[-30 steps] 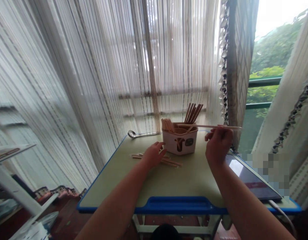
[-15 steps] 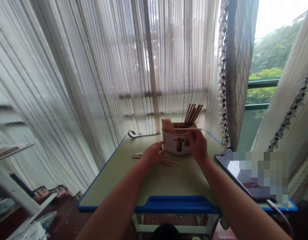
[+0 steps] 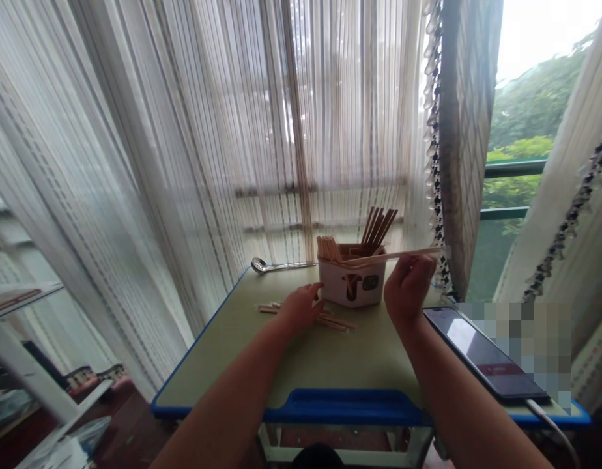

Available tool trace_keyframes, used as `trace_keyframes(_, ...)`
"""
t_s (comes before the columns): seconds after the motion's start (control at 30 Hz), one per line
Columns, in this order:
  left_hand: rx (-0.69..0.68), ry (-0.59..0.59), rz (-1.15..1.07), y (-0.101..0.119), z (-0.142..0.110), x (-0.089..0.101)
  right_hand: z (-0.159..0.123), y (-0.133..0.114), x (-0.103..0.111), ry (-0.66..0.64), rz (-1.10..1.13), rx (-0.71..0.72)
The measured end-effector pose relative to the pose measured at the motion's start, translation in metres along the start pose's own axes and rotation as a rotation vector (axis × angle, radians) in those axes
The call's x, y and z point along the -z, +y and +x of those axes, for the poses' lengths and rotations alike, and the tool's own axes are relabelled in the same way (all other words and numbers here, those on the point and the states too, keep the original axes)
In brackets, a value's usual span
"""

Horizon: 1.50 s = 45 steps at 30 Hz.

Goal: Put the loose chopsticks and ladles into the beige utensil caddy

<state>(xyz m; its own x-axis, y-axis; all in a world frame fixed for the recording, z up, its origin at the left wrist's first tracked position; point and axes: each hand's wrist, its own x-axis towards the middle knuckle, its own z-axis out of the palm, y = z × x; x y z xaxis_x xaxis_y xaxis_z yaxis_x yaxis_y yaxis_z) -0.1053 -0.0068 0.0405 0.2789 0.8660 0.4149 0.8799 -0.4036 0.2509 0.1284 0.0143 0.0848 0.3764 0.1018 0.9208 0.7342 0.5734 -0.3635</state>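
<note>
My right hand (image 3: 409, 283) is closed around a wrapped pair of chopsticks (image 3: 379, 258), held nearly level across the front rim of a white utensil box (image 3: 336, 286). Light wooden chopsticks (image 3: 327, 249) stand bundled at the left inside that box, and several dark brown chopsticks (image 3: 378, 227) lean at its right. My left hand (image 3: 301, 307) is at the box's left side, fingers apart; whether they touch the wall I cannot tell. Beneath and beside this hand, more wrapped chopsticks (image 3: 336, 322) lie on the table, partly covered by it.
Behind the box's left lies a metal slotted spoon (image 3: 272, 266) on the blue-edged table (image 3: 223, 371). A phone (image 3: 484, 352) with a white cable (image 3: 550, 420) rests at the right. Curtains (image 3: 208, 163) hang close behind the table. A white shelf frame (image 3: 42, 371) stands left.
My right hand has moved to the right, away from the box front, with the wrapped chopsticks now reaching further right. My left hand has stayed almost in place.
</note>
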Motion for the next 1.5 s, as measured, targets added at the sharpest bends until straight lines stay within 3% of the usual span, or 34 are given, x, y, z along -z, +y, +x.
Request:
trace_keyframes(0.17, -0.003, -0.018, 0.003, 0.001, -0.002, 0.000, 0.002, 0.001, 0.002, -0.051, -0.052, 0.042)
trace_keyframes(0.37, 0.023, -0.064, 0.034, 0.003, -0.001, 0.001, -0.010, 0.001, -0.014, -0.359, 0.017, 0.006)
trace_keyframes(0.5, 0.043, -0.176, 0.121, 0.001, -0.001, 0.002, -0.018, 0.002, -0.018, -0.526, 0.032, -0.064)
trace_keyframes(0.63, 0.000, -0.258, 0.207, 0.000, -0.001, 0.004, -0.019, 0.001, -0.016, -0.516, 0.029, -0.115)
trace_keyframes(1.0, 0.047, -0.220, 0.111, -0.007, 0.002, 0.000, -0.024, -0.002, -0.015, -0.557, 0.083, -0.108)
trace_keyframes(1.2, 0.003, -0.234, 0.115, -0.008, 0.002, -0.002, -0.029, -0.004, -0.014, -0.608, 0.090, -0.150)
trace_keyframes(1.5, 0.132, -0.297, 0.081, -0.008, 0.001, -0.002, -0.036, -0.007, -0.017, -0.626, 0.139, -0.063)
